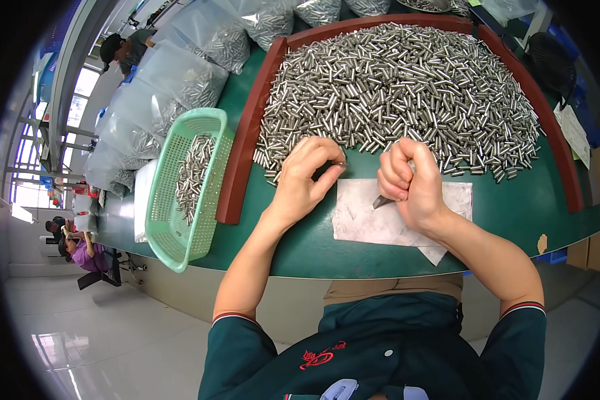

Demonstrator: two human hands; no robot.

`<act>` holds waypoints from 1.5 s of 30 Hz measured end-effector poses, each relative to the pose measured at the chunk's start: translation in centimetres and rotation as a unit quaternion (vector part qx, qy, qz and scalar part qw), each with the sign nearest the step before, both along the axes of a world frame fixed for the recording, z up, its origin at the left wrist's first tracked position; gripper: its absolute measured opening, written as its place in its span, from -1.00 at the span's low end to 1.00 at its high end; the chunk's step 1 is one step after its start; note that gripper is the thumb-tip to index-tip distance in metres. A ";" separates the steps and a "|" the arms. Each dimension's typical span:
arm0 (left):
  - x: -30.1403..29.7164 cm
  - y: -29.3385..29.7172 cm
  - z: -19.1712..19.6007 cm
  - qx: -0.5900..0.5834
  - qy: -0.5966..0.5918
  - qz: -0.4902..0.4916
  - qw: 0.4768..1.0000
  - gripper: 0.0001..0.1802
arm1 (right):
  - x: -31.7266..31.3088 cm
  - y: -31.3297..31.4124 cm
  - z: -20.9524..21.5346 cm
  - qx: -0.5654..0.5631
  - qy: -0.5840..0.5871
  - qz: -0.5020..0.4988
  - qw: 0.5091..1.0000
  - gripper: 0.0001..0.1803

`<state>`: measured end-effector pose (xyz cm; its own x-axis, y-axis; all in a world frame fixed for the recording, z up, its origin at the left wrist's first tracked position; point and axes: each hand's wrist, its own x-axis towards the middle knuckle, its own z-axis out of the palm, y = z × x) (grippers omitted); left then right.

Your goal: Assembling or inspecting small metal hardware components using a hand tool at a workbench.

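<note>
A wide heap of small metal pins (393,87) covers the far part of the green table. At the heap's near edge, my left hand (303,177) pinches one small metal pin (341,164) between thumb and forefinger; the fingers partly cover it. To its right, my right hand (413,177) is closed in a fist round a dark, pointed tool (381,201) like a blade. Only the tool's tip shows below the fist. Under this hand lies a smudged, pale cloth or paper sheet (360,223), one corner sticking out toward me.
A red-brown wooden frame (243,157) borders the heap. Left of it stands a green perforated basket (157,213) with pins inside. Beyond are several clear plastic bags (187,73) of pins. A black fan (552,63) sits at far right. Other people (90,253) are in the left background.
</note>
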<state>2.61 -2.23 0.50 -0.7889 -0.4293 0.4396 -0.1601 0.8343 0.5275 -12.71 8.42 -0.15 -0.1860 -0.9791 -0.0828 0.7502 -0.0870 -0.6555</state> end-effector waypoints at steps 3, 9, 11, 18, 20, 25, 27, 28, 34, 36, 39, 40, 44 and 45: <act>-0.4 0.2 -0.2 0.063 0.040 -0.015 0.997 -0.89 | 0.0 0.0 -0.1 -0.001 -0.001 -0.002 1.000 -0.61; 0.1 0.5 -1.0 0.341 0.041 0.052 0.938 -0.92 | 0.1 0.0 0.1 -0.003 -0.002 0.000 1.000 -0.61; 0.0 0.7 -0.5 0.377 0.045 0.061 0.923 -0.92 | 0.0 0.0 0.1 0.000 -0.001 0.000 1.000 -0.60; 0.3 0.7 0.3 0.551 0.057 0.064 0.830 -0.88 | -0.1 0.0 -0.1 -0.002 0.000 0.002 1.000 -0.60; 0.5 0.6 0.3 0.578 0.055 0.065 0.812 -0.87 | 0.0 0.0 0.0 -0.003 0.004 0.000 1.000 -0.60; 1.0 0.2 0.2 0.635 0.052 0.061 0.768 -0.87 | 0.0 0.0 0.0 0.001 0.001 0.002 1.000 -0.61; 1.1 0.1 0.3 0.646 0.048 0.070 0.758 -0.86 | 0.1 -0.1 0.0 0.002 0.003 0.002 1.000 -0.61; 1.1 0.1 0.3 0.646 0.048 0.071 0.758 -0.86 | 0.1 -0.1 0.0 0.002 0.004 0.002 1.000 -0.61; 0.8 0.3 0.5 0.651 0.054 0.061 0.754 -0.83 | -0.1 0.0 0.1 0.003 0.006 0.000 1.000 -0.62; 1.0 0.4 0.4 0.634 0.058 0.051 0.770 -0.82 | 0.1 -0.1 0.1 0.003 0.005 0.001 1.000 -0.62; 1.0 0.4 0.2 0.631 0.058 0.050 0.772 -0.82 | 0.0 -0.1 0.0 0.004 0.004 0.001 1.000 -0.62; 0.9 0.4 0.2 0.631 0.057 0.050 0.772 -0.82 | -0.1 -0.1 0.0 0.005 0.004 0.002 1.000 -0.62; 0.9 0.5 0.2 0.619 0.050 0.048 0.782 -0.82 | 0.0 0.0 0.1 0.008 0.004 0.001 1.000 -0.61; 0.9 0.5 0.2 0.617 0.050 0.048 0.784 -0.82 | 0.0 -0.1 0.0 0.008 0.004 0.002 1.000 -0.61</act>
